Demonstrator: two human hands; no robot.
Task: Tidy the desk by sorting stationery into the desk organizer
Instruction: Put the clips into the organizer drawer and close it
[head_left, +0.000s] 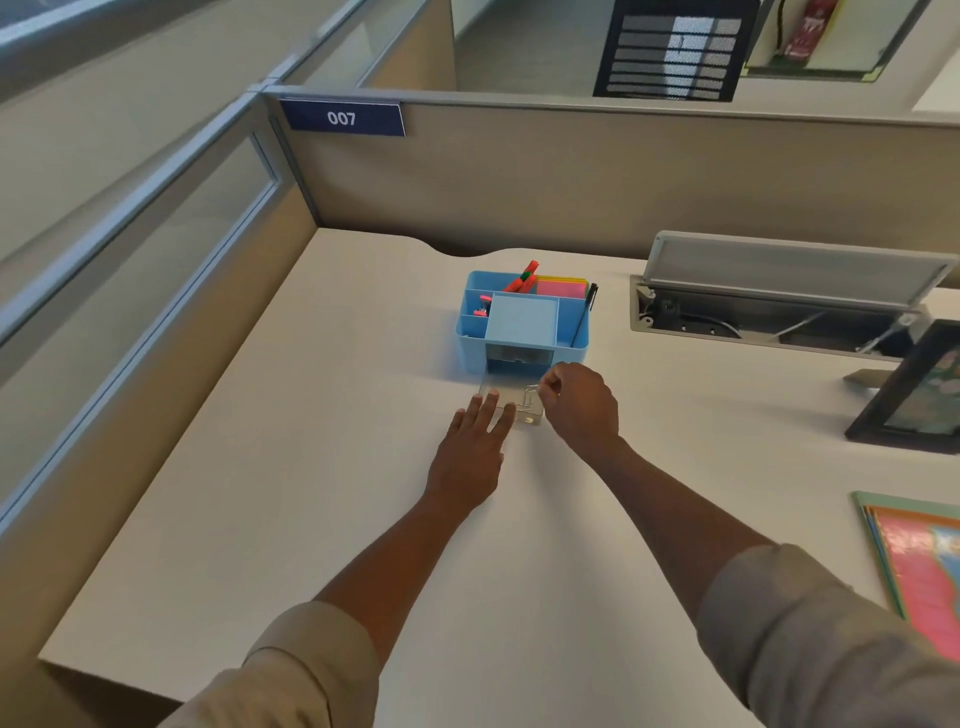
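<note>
Pinching paper clips (529, 400) over clear drawer (511, 402) — right hand (579, 402), left hand (475, 447) flat

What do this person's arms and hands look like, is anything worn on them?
Both hands are bare: the left hand and the right hand show no gloves, and no rings or watch can be made out. Each forearm is uncovered, with a light beige-grey left sleeve and right sleeve pushed up toward the elbow. The cloth looks plain, without visible markings.

Office cubicle: fabric partition walls (571, 171), numbered plate "007" (342, 118), white desk (322, 467)
</note>
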